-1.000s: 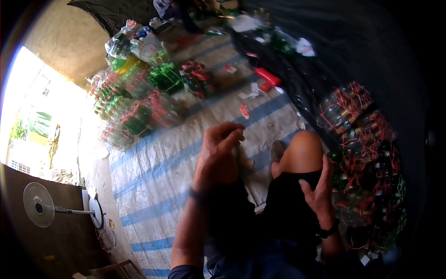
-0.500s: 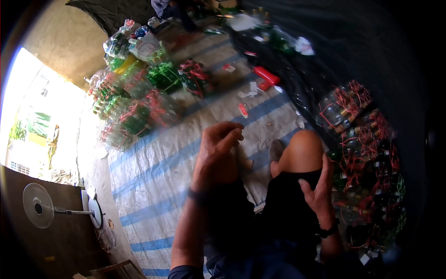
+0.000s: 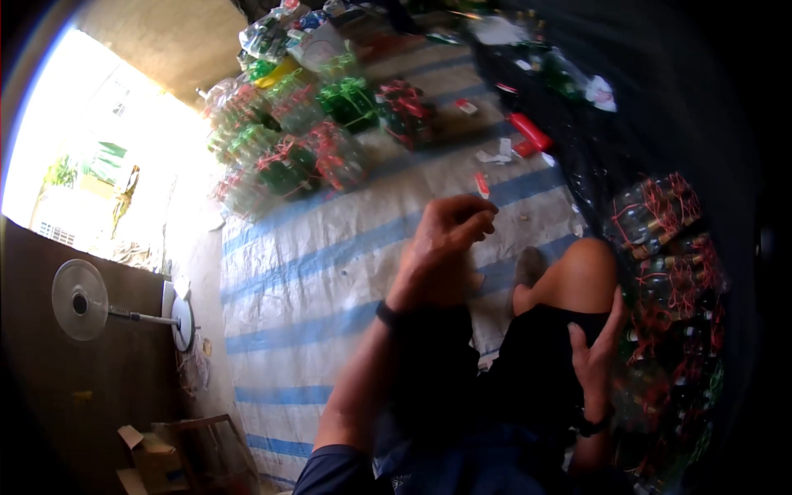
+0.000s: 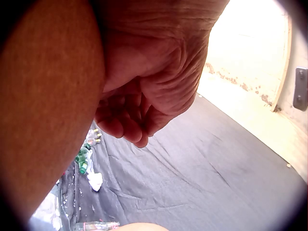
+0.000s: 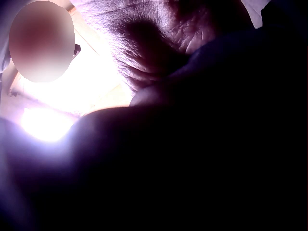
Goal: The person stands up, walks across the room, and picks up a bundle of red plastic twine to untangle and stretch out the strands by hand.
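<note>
Over one knee lies the left hand (image 3: 445, 239), its fingers loosely curled with nothing visible in them; the left wrist view shows the same hand (image 4: 159, 72) beside bare skin of a leg. On the side of the other thigh, by the hem of the black shorts (image 3: 528, 355), rests the right hand (image 3: 596, 363), thumb apart from relaxed fingers. Close up in the right wrist view, part of the right hand (image 5: 149, 53) shows against dark cloth (image 5: 202, 159); its fingertips are hidden there.
Tied bundles of bottles stand at upper left (image 3: 338, 157) and along the right (image 3: 660, 214). A striped sheet (image 3: 330, 280) covers the floor, with a red bottle (image 3: 530, 131) and scraps on it. A fan (image 3: 80, 301) and cardboard box (image 3: 157, 462) are at left.
The head view has turned, so most of the scene sits farther right and the cardboard box shows more at lower left. Both hands keep their places on the legs.
</note>
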`<state>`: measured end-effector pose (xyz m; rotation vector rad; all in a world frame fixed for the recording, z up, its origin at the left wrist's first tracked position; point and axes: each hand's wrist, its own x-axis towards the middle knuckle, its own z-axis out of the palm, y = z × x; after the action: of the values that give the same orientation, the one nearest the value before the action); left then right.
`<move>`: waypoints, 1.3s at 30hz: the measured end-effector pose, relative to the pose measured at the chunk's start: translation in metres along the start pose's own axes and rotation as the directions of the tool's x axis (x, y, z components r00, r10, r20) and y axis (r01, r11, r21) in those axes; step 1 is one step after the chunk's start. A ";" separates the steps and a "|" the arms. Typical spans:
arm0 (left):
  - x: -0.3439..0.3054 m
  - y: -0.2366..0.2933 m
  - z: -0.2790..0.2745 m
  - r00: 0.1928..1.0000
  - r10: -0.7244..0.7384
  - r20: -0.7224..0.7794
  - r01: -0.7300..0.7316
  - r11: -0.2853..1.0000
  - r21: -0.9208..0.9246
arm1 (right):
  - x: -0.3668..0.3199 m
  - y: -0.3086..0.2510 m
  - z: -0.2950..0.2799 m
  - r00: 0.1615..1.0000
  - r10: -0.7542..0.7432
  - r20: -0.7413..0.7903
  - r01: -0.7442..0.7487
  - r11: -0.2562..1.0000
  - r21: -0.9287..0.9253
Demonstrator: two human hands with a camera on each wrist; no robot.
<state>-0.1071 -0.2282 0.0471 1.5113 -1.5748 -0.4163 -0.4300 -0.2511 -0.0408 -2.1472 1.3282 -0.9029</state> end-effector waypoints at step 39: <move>0.021 -0.048 0.013 0.975 -0.211 0.067 0.215 0.834 -0.509 | -0.001 0.005 0.002 0.998 -0.064 0.014 0.065 0.992 -0.108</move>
<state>-0.0839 -0.2610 0.0113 1.2595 -1.1694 -0.8971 -0.4316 -0.2527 -0.0458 -2.2864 1.3377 -0.8614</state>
